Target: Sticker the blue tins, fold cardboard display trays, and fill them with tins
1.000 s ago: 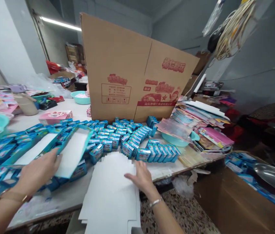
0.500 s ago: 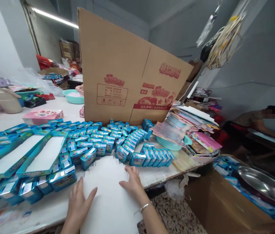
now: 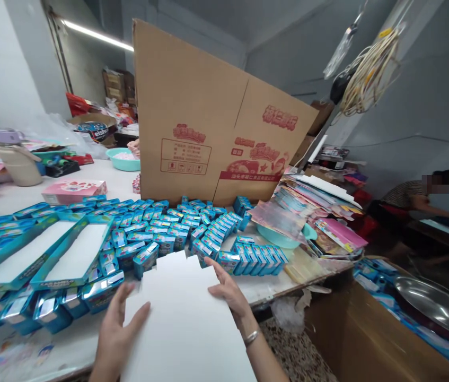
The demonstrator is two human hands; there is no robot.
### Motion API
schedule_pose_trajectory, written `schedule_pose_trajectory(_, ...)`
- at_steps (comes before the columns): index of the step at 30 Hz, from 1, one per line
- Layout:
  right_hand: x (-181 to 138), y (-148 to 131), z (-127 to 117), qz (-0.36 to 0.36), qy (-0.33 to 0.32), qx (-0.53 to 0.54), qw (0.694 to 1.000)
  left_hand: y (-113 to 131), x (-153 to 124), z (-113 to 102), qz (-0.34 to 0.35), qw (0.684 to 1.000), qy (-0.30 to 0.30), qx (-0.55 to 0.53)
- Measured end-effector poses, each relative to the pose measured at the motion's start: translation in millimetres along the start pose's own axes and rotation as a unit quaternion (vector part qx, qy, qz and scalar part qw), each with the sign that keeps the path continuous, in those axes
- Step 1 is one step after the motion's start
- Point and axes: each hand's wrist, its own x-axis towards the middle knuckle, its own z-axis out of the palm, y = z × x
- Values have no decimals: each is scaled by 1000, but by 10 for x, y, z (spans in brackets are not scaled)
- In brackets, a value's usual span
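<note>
A flat white die-cut cardboard sheet (image 3: 186, 318) is tilted up off the table's near edge, held between both hands. My left hand (image 3: 115, 337) grips its left edge, thumb on top. My right hand (image 3: 228, 292) holds its right edge, with a bracelet at the wrist. Just beyond the sheet lie several small blue boxes (image 3: 168, 228) spread over the table. Two open blue trays (image 3: 47, 254) with white insides rest on top of the boxes at the left.
A large brown carton (image 3: 216, 116) stands upright behind the boxes. Stacked printed sheets (image 3: 319, 207) and a teal bowl (image 3: 283, 236) sit at the right. A pink box (image 3: 73, 190) and a beige jug (image 3: 19, 164) are at the left. Another person (image 3: 423, 201) bends at far right.
My left hand let go of the blue tray, which now rests on the boxes, and came to the white sheet. Both hands have lifted the sheet's near part off the table.
</note>
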Motion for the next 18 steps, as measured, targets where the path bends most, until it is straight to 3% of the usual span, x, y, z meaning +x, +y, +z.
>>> schedule_pose_trajectory(1,-32,21,3,8,1,38,999,89,-20,2,-78,994,-51,-60)
schedule_pose_trajectory(3,-65,134,11,-5,30,116,993,208,-42,27,-221,952,-137,-164)
schedule_pose_trajectory(5,-68,278,19,-48,76,186,978,249,-21,65,-273,920,-168,-225)
schedule_pose_trajectory(7,-59,385,29,-77,110,232,964,240,62,103,-245,933,-176,-194)
schedule_pose_trajectory(10,-22,455,75,-90,130,208,965,188,272,185,-138,974,-175,-42)
schedule_pose_trajectory(14,119,595,220,-94,182,-63,977,36,475,433,-3,987,-135,86)
schedule_pose_trajectory(16,210,724,279,-103,247,-201,942,-70,490,570,35,987,-120,100)
schedule_pose_trajectory(18,290,844,294,-112,316,-268,903,-168,475,663,49,990,-98,91)
